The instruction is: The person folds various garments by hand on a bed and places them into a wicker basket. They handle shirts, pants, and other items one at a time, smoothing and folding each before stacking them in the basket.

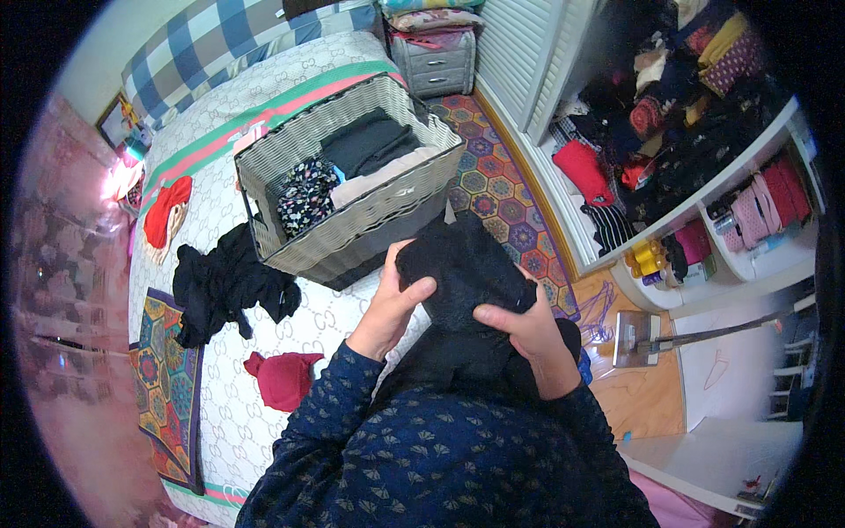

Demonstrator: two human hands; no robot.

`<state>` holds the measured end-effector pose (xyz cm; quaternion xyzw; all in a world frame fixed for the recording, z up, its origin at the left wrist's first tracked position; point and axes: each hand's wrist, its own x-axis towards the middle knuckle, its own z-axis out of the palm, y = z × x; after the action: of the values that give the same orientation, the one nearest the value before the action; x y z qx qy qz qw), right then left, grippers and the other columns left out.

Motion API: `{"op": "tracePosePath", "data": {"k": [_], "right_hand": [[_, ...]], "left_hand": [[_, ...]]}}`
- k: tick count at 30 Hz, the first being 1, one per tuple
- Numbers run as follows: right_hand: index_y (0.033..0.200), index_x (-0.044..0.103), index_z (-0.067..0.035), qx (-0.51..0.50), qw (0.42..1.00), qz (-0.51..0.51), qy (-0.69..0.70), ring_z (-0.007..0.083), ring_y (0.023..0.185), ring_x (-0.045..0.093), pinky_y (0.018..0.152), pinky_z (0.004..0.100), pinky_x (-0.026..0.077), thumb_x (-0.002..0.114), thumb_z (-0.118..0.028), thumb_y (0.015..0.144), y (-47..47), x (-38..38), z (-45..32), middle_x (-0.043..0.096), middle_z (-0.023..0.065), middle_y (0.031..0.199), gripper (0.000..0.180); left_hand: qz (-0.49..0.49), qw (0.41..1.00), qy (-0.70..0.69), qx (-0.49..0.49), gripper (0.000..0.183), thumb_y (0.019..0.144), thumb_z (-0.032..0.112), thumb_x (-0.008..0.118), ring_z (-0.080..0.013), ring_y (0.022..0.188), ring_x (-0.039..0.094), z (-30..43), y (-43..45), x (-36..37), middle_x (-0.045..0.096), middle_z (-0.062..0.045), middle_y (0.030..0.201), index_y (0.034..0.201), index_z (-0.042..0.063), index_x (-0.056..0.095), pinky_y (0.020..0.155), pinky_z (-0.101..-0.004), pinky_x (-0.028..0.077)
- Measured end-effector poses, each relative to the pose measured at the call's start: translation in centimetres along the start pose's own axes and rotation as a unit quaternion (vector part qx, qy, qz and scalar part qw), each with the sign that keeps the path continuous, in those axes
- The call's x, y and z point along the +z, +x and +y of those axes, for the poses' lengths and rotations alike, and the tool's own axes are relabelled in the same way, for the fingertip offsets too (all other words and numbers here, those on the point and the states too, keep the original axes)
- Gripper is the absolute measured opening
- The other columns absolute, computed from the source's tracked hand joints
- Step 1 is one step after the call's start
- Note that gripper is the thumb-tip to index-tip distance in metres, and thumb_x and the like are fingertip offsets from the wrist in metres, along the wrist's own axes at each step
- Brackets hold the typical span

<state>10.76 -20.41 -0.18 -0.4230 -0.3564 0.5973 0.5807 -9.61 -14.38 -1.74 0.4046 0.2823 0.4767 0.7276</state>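
Note:
Both hands grip a folded black garment in front of my body, thumbs on top and fingers beneath. My left hand has its left side, my right hand its right side. Just beyond, a woven basket stands on the bed, holding a folded dark garment, a floral-print cloth and a pale pink folded cloth. Left of the basket lies a crumpled black garment. A dark red cloth rests nearer to me, and a bright red one lies at the far left.
The bed has a white patterned cover. A grey nightstand stands behind. At the right, an open wardrobe holds piled clothes, above shelves with more items. A patterned rug lies beside the bed, and a dustpan is on the wooden floor.

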Motion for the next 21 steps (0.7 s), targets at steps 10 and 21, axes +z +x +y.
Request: {"op": "tracePosePath", "data": {"k": [10, 21], "right_hand": [[0.125, 0.061, 0.003, 0.029, 0.987, -0.099, -0.123, 0.0166, 0.111, 0.061, 0.099, 0.0328, 0.048, 0.092, -0.017, 0.067, 0.6, 1.3, -3.0, 0.064, 0.0092, 0.123, 0.069], [0.135, 0.054, 0.003, 0.052, 0.976, -0.117, -0.177, 0.0184, 0.114, 0.060, 0.103, 0.0335, 0.046, 0.090, -0.007, 0.069, 2.2, 5.2, -2.2, 0.066, 0.0078, 0.124, 0.075]], "left_hand": [[-0.063, 0.983, -0.125, -0.122, 0.094, 0.073, 0.025, 0.081, -0.0282, 0.132, 0.051, 1.7, -3.7, -1.2, 0.049, -0.013, 0.148, 0.152, 0.004, 0.034, 0.111, -0.0421, 0.041], [-0.048, 0.989, -0.122, -0.068, 0.075, 0.081, 0.010, 0.078, -0.0248, 0.132, 0.049, 2.7, -4.2, -4.1, 0.052, -0.013, 0.142, 0.145, 0.000, 0.042, 0.113, -0.0393, 0.036]]}}
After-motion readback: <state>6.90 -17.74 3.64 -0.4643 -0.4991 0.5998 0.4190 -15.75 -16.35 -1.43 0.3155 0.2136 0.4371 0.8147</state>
